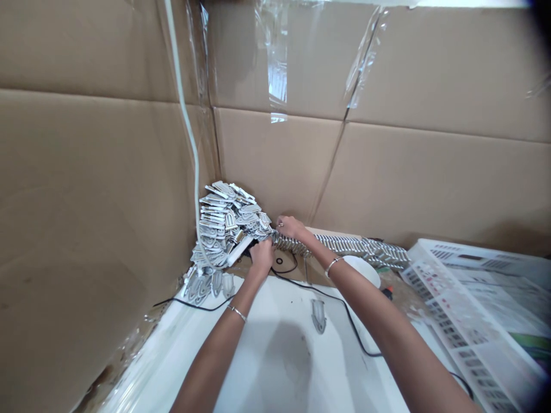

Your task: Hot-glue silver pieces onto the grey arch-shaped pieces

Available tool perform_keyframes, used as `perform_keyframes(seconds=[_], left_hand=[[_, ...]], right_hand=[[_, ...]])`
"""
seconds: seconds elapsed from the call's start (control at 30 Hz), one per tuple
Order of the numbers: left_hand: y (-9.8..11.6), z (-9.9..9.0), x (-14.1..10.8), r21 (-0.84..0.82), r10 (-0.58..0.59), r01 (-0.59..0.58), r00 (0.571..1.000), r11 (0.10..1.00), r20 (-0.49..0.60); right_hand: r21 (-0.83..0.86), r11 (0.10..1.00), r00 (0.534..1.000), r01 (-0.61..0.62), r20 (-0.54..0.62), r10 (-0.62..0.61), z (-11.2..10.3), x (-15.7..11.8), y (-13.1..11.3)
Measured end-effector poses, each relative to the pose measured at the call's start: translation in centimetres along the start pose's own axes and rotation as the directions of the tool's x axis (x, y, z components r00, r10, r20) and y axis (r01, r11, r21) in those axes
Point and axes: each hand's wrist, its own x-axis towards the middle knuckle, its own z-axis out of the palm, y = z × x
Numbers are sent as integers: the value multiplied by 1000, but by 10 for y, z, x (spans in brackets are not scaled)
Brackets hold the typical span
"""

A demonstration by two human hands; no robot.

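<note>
A heap of small grey-and-white flat pieces (215, 223), each with a pointed, arched end, fills the corner. My left hand (262, 256) is at the heap's lower right edge, fingers curled and closed. Whatever it grips is hidden. Just right of it, my right hand (291, 228) is closed in a pinch at the left end of a long row of similar pieces (340, 244) standing packed together. What sits between those fingers is too small to make out. One single piece (318, 316) lies flat on the white surface (275, 350) between my forearms.
Tall cardboard walls (275, 166) enclose the back and left. A pale cable (189, 120) hangs down across the heap, and a black cord (348, 310) snakes over the surface. Right of my forearm are a white round dish (364, 271) and a white plastic crate (465, 321).
</note>
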Motion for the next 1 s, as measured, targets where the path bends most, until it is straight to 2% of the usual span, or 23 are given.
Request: perform_keyframes(seconds=[0.2,0.33,0.53,0.67,0.73,0.8,0.87,1.0], left_hand=[[1,-8,0,-22,44,-45,999,999,-24],[4,-7,-2,-43,76,-78,996,996,-49],[5,-3,-3,-53,68,-71,996,996,-60],[6,-17,-1,-63,63,-69,994,996,-89],[8,-30,-2,-67,64,-72,991,995,-114],[11,-45,-5,-74,66,-78,987,994,-145],[16,-62,-12,-87,75,-92,980,992,-185],[25,-89,-40,-103,136,-165,961,981,-242]], right_hand=[[52,999,988,10,-151,-2,-24,-21,14],[96,995,970,31,-242,-7,-38,-46,26],[173,981,937,89,-348,-24,-48,-104,42],[277,955,893,104,-449,33,-42,-155,56],[274,962,934,15,-347,84,-29,-183,60],[205,974,983,-98,-130,126,-9,-209,59],[93,990,994,-108,43,104,16,-232,55],[-83,997,994,-4,106,13,56,-258,52]])
